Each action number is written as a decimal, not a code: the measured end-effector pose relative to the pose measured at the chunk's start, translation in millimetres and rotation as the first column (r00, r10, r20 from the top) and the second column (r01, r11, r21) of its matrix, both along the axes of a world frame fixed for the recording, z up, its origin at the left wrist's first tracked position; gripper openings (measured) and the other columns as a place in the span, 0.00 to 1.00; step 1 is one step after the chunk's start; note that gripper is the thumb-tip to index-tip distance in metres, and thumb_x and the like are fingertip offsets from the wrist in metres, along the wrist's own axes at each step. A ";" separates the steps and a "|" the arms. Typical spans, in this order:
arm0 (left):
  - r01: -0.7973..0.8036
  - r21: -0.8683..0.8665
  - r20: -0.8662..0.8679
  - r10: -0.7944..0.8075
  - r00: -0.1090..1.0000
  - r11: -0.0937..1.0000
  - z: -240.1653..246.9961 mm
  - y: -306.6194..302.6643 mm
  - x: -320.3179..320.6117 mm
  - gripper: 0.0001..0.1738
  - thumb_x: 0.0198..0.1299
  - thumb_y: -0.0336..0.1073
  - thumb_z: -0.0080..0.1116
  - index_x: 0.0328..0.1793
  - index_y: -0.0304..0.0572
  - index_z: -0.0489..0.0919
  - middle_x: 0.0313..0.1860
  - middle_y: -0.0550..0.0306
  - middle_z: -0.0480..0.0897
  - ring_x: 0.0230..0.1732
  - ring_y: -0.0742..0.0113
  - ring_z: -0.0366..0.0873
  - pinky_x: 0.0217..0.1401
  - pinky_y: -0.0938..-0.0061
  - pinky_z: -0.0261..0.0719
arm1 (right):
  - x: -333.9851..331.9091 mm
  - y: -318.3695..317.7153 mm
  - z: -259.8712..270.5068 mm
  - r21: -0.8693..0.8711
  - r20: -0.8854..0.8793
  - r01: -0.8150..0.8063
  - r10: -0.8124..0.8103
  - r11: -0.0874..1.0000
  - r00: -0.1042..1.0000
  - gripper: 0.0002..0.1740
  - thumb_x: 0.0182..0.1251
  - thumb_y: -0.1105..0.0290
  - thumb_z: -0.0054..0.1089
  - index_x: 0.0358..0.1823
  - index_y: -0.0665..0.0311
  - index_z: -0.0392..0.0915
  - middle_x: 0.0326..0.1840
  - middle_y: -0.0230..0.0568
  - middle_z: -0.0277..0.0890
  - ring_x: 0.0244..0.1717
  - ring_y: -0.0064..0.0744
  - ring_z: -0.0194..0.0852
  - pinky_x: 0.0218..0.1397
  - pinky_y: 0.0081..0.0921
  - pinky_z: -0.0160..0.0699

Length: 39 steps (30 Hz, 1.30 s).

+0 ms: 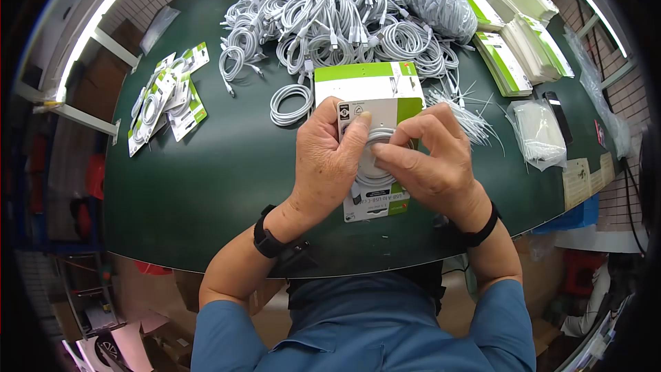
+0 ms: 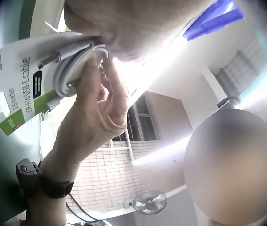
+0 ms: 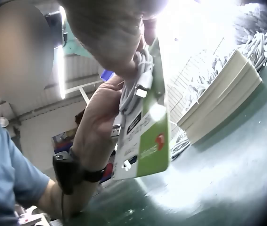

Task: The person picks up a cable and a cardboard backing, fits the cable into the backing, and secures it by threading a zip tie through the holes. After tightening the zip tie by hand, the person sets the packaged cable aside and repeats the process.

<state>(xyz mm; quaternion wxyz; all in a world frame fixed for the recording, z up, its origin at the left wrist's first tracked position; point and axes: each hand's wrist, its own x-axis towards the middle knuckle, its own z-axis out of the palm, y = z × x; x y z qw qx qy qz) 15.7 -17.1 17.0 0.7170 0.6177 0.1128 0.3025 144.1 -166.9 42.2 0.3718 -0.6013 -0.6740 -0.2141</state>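
My left hand [image 1: 327, 155] grips a white-and-green packaging card [image 1: 354, 213], its thumb pressed on the front. A coiled white USB cable [image 1: 375, 182] lies against that card. My right hand [image 1: 434, 158] has curled fingers and thumb meeting at the coil; I cannot tell whether they pinch the cable or a thin tie. In the left wrist view, printing on the card [image 2: 11, 70] reads USB-A to USB-C cable. A white connector [image 3: 143, 89] hangs beside the coil in the right wrist view.
Behind the hands stands a stack of cards [image 1: 330, 83] with a single coiled cable [image 1: 290, 105] beside it. A large heap of cables [image 1: 323, 14] lies farther back. White ties [image 1: 471, 120] and card stacks [image 1: 506, 62] are at right, carded cables [image 1: 162, 100] at left.
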 end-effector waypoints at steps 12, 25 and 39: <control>0.090 -0.102 0.056 -0.085 0.995 0.991 -4.0 -1.1 -3.1 0.08 0.81 0.32 0.62 0.57 0.34 0.80 0.48 0.57 0.89 0.47 0.80 0.82 0.51 0.78 0.85 | -2.8 9.3 -11.0 0.090 0.085 0.042 -0.050 0.995 0.995 0.16 0.47 0.73 0.73 0.41 0.57 0.88 0.44 0.30 0.80 0.40 0.34 0.77 0.42 0.33 0.82; 0.203 -0.192 0.086 -0.189 0.978 0.960 -10.2 0.8 -3.9 0.19 0.83 0.33 0.59 0.74 0.35 0.75 0.64 0.51 0.88 0.61 0.70 0.86 0.66 0.70 0.86 | 2.8 16.8 -19.6 0.234 -0.072 -0.023 0.041 0.972 0.997 0.15 0.48 0.78 0.76 0.40 0.60 0.86 0.49 0.37 0.88 0.45 0.39 0.82 0.42 0.35 0.83; 0.143 -0.188 0.119 -0.122 0.985 0.972 -7.9 0.0 -5.0 0.17 0.81 0.28 0.60 0.71 0.31 0.77 0.61 0.48 0.90 0.58 0.69 0.89 0.62 0.71 0.88 | -8.4 4.2 -21.4 0.148 -0.155 -0.214 0.236 0.966 0.959 0.16 0.52 0.78 0.75 0.44 0.63 0.85 0.50 0.43 0.91 0.42 0.40 0.88 0.45 0.36 0.90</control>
